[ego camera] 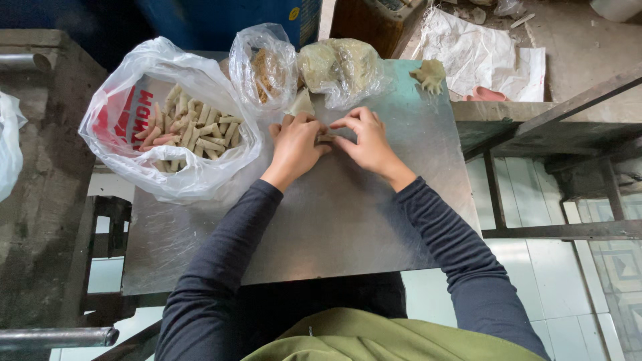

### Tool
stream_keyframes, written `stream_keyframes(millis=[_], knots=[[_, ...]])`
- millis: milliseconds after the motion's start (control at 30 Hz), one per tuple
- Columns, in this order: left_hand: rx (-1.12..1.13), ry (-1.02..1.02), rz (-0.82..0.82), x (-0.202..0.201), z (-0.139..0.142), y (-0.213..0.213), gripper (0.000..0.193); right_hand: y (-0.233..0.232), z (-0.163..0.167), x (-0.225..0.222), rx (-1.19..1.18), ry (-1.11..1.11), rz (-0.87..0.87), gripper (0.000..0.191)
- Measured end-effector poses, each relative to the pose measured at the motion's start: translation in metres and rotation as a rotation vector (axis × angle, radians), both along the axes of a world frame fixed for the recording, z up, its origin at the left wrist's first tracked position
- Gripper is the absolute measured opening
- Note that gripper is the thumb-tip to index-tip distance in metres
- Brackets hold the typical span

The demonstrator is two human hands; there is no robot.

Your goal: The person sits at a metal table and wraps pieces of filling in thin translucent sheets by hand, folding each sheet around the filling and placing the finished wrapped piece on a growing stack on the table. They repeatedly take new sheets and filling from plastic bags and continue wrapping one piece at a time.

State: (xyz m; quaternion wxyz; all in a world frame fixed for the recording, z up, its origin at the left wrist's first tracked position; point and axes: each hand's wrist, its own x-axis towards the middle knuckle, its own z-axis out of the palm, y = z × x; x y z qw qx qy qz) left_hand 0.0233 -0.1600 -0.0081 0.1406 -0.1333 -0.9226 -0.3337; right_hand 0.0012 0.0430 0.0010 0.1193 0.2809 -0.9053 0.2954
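A small pale roll (326,138) lay on the metal counter (348,220), pinched between our left hand (296,146) and right hand (366,144), fingers closed narrowly on it. Just behind it sat a folded pale wrapper (302,103). To our left, an open plastic bag (167,120) held finished rolls (194,130); two smaller bags (264,67) stood beyond.

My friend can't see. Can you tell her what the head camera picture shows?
Two hands, the left hand and right hand, press together on a small pale roll on a metal table. Left of them sits an open plastic bag of finished rolls, with two more clear bags behind.
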Motion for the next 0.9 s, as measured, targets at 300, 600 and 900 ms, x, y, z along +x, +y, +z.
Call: stream_keyframes(millis=[300, 600, 900], knots=[[0.830, -0.338, -0.103, -0.003, -0.005, 0.012, 0.027, -0.002, 0.002, -0.004, -0.539, -0.548, 0.022, 0.009], [1.152, -0.402, -0.189, -0.003, -0.017, 0.039, 0.025, 0.018, 0.006, -0.001, -0.733, -0.655, -0.017, 0.010], [1.377, -0.651, -0.155, 0.010, -0.014, 0.036, 0.031, 0.119, 0.022, -0.036, 0.051, 0.108, -0.520, 0.017]])
